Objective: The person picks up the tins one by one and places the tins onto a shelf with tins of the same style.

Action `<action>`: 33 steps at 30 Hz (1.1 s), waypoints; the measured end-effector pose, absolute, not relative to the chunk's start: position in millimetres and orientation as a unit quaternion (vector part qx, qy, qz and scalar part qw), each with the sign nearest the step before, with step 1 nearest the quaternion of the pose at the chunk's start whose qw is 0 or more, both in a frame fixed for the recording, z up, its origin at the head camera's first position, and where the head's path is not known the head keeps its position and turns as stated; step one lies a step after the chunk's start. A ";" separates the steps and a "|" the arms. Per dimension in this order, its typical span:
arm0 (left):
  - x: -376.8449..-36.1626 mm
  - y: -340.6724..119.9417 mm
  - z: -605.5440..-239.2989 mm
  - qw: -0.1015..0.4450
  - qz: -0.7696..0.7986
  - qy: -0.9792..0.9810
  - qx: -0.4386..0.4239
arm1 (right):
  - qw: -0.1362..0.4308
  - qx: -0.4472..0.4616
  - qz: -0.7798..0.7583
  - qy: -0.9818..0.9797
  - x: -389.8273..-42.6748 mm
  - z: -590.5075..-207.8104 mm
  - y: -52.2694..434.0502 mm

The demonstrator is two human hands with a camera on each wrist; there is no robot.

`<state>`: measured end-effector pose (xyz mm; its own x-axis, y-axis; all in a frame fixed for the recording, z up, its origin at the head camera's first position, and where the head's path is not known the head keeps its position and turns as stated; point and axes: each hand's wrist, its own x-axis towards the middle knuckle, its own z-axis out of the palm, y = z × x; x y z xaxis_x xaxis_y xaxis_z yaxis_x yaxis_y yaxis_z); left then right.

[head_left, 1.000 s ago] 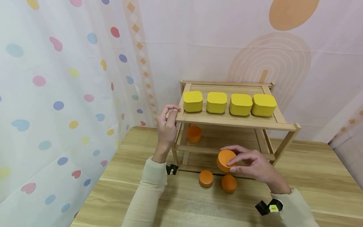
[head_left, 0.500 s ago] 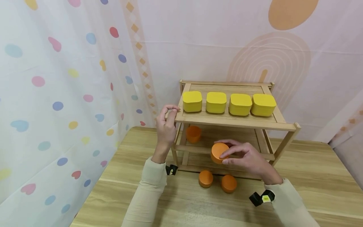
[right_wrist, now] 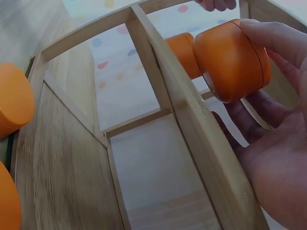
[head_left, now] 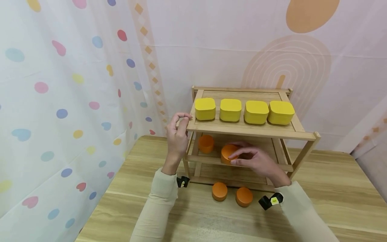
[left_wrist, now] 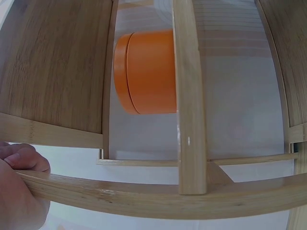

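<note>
My right hand (head_left: pixel 254 159) grips a round orange lidded container (head_left: pixel 227 154) at the front rail of the wooden rack's middle shelf. In the right wrist view, thumb and fingers hold that container (right_wrist: pixel 228 60) around its lid end, just past the rail. My left hand (head_left: pixel 177 134) grips the rack's (head_left: pixel 242 131) top left front corner; the left wrist view shows its curled fingers (left_wrist: pixel 24 158) on the wood. A second orange container (head_left: pixel 206 144) stands on the middle shelf at the left. Two more, a left one (head_left: pixel 219 191) and a right one (head_left: pixel 244 197), stand on the table before the rack.
Several yellow rounded-square boxes (head_left: pixel 230 110) stand in a row on the rack's top shelf. The rack's bottom shelf (head_left: pixel 235 173) lies just above the wooden table (head_left: pixel 130 201). A patterned curtain (head_left: pixel 90 84) hangs behind and at the left.
My right hand has carried the orange container left and away from me, from before the rack to the middle shelf's front rail. The left hand has stayed on the corner.
</note>
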<state>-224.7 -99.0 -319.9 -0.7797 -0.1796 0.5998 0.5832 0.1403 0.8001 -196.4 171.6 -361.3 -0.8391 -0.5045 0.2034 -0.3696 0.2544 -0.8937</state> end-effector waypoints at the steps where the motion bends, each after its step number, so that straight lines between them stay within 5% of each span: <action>1: -224.7 -98.8 -319.9 0.298 -0.640 -0.694 -0.145 | 0.061 -0.278 -0.537 0.794 -197.7 -361.8 170.9; 33: -225.5 -97.8 -319.2 0.304 -0.638 -0.693 -0.143 | 0.068 -0.237 -0.558 0.793 -218.5 -367.7 162.9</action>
<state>-225.5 -97.8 -319.2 -0.7739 -0.1895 0.6042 0.5865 0.1451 0.7968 -218.5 162.9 -367.7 -0.8785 -0.4517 0.1556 -0.2990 0.2658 -0.9165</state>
